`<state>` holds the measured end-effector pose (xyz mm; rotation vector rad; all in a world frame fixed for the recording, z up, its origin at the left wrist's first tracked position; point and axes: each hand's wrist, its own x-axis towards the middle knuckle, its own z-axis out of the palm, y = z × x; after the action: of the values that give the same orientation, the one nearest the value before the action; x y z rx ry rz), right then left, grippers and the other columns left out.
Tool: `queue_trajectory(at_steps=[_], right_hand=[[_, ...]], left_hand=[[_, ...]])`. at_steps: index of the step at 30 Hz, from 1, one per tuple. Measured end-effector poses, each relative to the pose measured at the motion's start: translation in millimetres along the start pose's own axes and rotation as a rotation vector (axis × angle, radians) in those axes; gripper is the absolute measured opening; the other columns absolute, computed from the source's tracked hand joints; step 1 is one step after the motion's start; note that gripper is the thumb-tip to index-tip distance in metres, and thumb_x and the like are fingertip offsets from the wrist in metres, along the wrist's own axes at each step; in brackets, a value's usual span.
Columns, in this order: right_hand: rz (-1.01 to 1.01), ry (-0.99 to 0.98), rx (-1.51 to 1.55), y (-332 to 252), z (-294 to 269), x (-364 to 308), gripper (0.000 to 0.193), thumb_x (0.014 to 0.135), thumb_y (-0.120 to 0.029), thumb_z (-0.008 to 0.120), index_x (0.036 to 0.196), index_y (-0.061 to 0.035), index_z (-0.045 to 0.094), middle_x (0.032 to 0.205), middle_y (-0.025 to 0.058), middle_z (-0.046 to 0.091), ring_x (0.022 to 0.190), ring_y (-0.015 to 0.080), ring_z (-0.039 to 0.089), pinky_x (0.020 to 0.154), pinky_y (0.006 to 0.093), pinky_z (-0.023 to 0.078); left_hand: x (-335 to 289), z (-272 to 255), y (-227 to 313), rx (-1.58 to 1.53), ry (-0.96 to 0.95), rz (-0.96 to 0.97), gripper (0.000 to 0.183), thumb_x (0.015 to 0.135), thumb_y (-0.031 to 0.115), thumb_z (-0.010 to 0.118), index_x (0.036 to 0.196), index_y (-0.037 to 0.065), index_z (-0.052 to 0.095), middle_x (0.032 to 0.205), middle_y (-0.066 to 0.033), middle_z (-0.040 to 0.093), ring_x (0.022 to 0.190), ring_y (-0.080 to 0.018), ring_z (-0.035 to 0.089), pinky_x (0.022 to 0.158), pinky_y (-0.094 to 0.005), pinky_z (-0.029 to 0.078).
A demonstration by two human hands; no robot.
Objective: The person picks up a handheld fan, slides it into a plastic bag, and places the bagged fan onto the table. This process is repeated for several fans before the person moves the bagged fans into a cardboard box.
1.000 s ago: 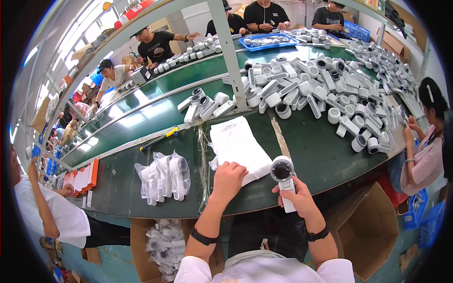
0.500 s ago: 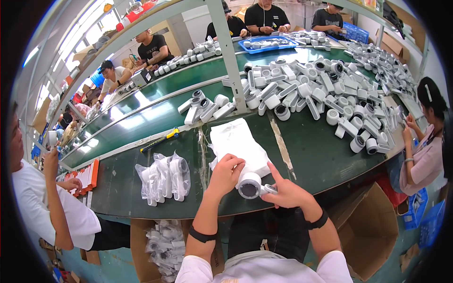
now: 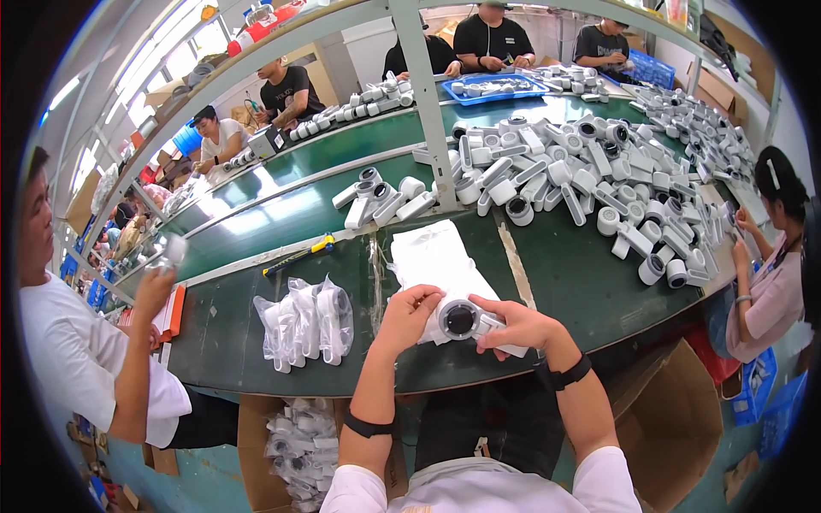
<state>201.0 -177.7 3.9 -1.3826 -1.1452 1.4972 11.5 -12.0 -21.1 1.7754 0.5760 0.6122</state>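
Note:
A white and grey handheld device (image 3: 459, 319), with a round head and a dark round centre facing up, is between my hands. My right hand (image 3: 523, 328) grips its short handle end, thumb below and index finger along the top. My left hand (image 3: 407, 320) is closed, its fingertips pinched together at the left edge of the round head; what they pinch is hidden. Beneath lies a stack of thin white bags or sheets (image 3: 432, 250) on the dark green bench. To the left, several similar devices in clear bags (image 3: 305, 323) lie side by side.
A big heap of unbagged devices (image 3: 590, 167) covers the bench at right, with a smaller group (image 3: 376, 198) by the post (image 3: 425, 111). A yellow-black tool (image 3: 299, 254) lies at left. Open cartons (image 3: 671, 419) stand below the bench edge. Co-workers sit on both sides and opposite.
The device has been raised and tilted so its dark round face points up, and my right hand has closed round the handle. The co-worker at left has moved an arm.

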Motion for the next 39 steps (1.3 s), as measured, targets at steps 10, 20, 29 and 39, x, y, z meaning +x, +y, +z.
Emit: queue_trajectory(at_steps=[10, 20, 29, 39], right_hand=[[-0.334, 0.793, 0.475, 22.5, 40.1, 39.9, 0.040, 0.076, 0.001, 0.077, 0.111, -0.0022, 0.058, 0.086, 0.0030, 0.064, 0.068, 0.0105, 0.061, 0.060, 0.0253, 0.050], [-0.389, 0.887, 0.507, 30.9, 50.0, 36.2, 0.036, 0.076, 0.006, 0.068, 0.110, 0.0003, 0.057, 0.083, 0.0049, 0.061, 0.061, 0.0130, 0.060, 0.055, 0.0265, 0.049], [-0.368, 0.977, 0.393, 36.8, 54.2, 28.3, 0.034, 0.077, 0.004, 0.066, 0.109, 0.0009, 0.057, 0.082, 0.0042, 0.061, 0.063, 0.0114, 0.059, 0.056, 0.0258, 0.048], [-0.230, 0.524, 0.059, 17.1, 30.0, -51.3, 0.048, 0.081, -0.001, 0.068, 0.126, 0.0008, 0.051, 0.085, 0.0068, 0.065, 0.061, 0.0111, 0.060, 0.056, 0.0255, 0.049]], left_hand=[[-10.5, 42.3, 7.3, -0.039, -0.029, 0.009, 0.017, 0.095, 0.012, 0.060, 0.103, -0.001, 0.067, 0.085, -0.0030, 0.068, 0.077, -0.0090, 0.058, 0.070, -0.0259, 0.047], [-15.8, 49.1, -9.7, -0.736, 0.232, -0.107, 0.015, 0.100, 0.015, 0.054, 0.108, 0.002, 0.059, 0.092, -0.0062, 0.066, 0.082, -0.0148, 0.064, 0.076, -0.0312, 0.053], [-20.5, 51.8, 14.6, -0.716, 0.182, -0.183, 0.027, 0.094, 0.009, 0.059, 0.120, 0.001, 0.059, 0.086, -0.0026, 0.062, 0.072, -0.0087, 0.055, 0.066, -0.0232, 0.046], [-13.7, 50.8, 13.5, -0.355, 0.262, -0.192, 0.017, 0.094, 0.014, 0.064, 0.100, 0.000, 0.070, 0.067, 0.0019, 0.056, 0.056, -0.0052, 0.048, 0.052, -0.0219, 0.037]])
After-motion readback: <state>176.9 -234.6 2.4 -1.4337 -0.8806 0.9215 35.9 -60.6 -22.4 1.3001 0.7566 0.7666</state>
